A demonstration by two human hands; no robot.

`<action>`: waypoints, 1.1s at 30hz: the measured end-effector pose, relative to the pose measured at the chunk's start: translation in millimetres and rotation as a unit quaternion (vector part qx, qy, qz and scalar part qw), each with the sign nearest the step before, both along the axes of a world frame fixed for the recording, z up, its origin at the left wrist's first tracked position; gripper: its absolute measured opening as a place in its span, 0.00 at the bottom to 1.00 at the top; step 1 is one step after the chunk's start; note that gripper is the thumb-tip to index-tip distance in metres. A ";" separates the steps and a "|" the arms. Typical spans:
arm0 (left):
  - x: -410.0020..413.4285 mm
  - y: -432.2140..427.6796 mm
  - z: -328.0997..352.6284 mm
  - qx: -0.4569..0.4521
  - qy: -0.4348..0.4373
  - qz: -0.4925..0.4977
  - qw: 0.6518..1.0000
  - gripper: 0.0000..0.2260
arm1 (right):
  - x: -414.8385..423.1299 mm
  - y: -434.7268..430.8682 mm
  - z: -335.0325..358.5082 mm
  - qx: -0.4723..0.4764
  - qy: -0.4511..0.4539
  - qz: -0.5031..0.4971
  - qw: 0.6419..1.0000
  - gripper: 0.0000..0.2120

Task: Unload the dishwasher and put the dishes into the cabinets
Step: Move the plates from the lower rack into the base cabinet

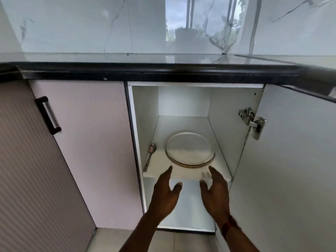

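Note:
A small stack of round speckled plates (pixel 189 150) lies on the white middle shelf (pixel 185 174) of an open lower cabinet. A metal spoon (pixel 150 154) rests along the shelf's left wall. My left hand (pixel 164 192) and my right hand (pixel 215 191) hover just in front of the shelf edge, a little below the plates. Both hands hold nothing, fingers spread and palms turned toward each other. Neither hand touches the plates.
The cabinet door (pixel 291 160) stands swung open on the right, its metal hinge (pixel 251 121) showing. A closed pink door with a black handle (pixel 47 115) is on the left. A black-edged countertop (pixel 163 71) overhangs the cabinet. The lower compartment (pixel 183 210) is below the shelf.

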State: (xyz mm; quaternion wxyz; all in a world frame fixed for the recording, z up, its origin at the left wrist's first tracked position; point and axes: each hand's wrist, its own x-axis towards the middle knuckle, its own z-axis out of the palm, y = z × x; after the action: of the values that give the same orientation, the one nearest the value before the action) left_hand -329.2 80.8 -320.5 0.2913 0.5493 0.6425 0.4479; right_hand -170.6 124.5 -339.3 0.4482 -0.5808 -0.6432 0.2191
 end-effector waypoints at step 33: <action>354.4 -358.1 -9.5 -0.021 -0.157 -0.287 0.945 0.12 | 406.1 -392.9 -37.2 -0.074 0.033 -0.175 0.981 0.10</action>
State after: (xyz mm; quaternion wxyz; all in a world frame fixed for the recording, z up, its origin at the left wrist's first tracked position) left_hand 25.2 -277.3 -330.0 0.5161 0.6268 0.4129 0.4127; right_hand 235.5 -268.3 -376.4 0.4562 -0.7083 -0.4985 0.2040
